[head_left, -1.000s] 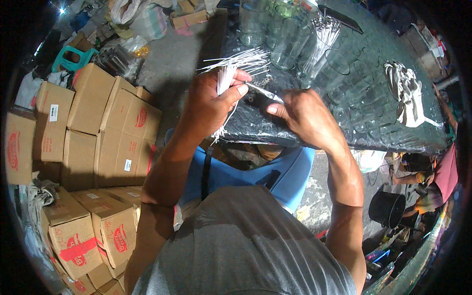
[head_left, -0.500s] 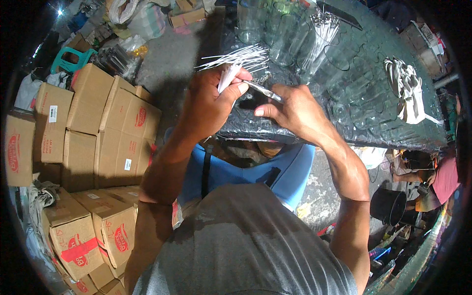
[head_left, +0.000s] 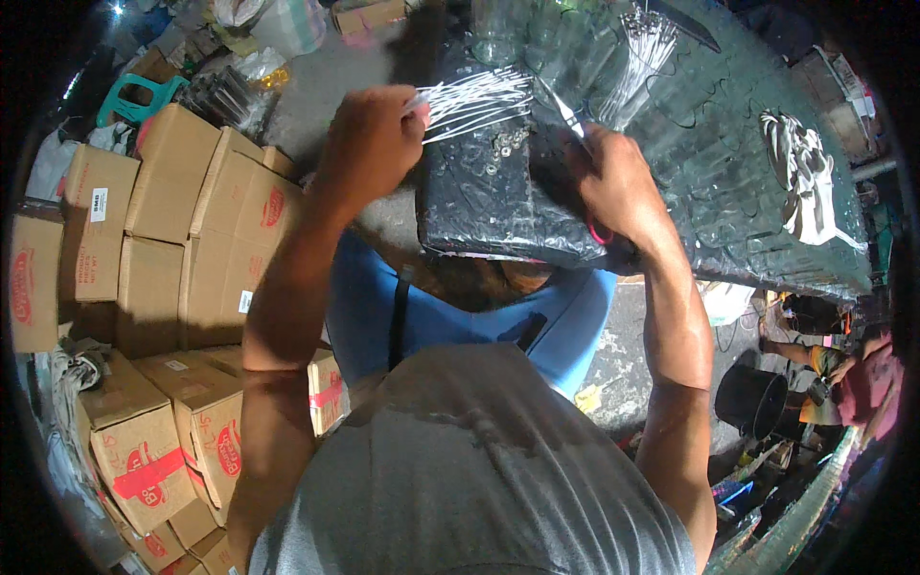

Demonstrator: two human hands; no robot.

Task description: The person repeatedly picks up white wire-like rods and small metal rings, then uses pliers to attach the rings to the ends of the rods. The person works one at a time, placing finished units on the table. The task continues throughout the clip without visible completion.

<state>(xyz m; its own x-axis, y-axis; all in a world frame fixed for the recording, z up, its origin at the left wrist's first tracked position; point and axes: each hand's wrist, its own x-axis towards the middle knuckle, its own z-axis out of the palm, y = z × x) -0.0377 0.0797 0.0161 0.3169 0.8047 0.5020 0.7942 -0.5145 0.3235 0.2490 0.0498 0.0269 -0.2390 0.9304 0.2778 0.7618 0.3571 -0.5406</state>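
My hands have drawn apart, my left hand (head_left: 374, 139) closed around the white strands (head_left: 479, 103), seemingly to keep their fanned ends together, my right hand (head_left: 618, 182) gripping red-handled scissors (head_left: 570, 116), blades pointed away, small metal rings (head_left: 508, 143) lying between.

Scissors (head_left: 570, 116) shiny metal, tbl cover (head_left: 479, 209) glossy plas., boxes (head_left: 150, 285) matt cardbd.

So boxes (head_left: 230, 220) are left, table (head_left: 479, 216) up front with jars (head_left: 494, 38) on it, strands (head_left: 479, 101) in the left hand (head_left: 379, 129) by its left edge, scissors (head_left: 565, 113) in the right hand (head_left: 615, 177).
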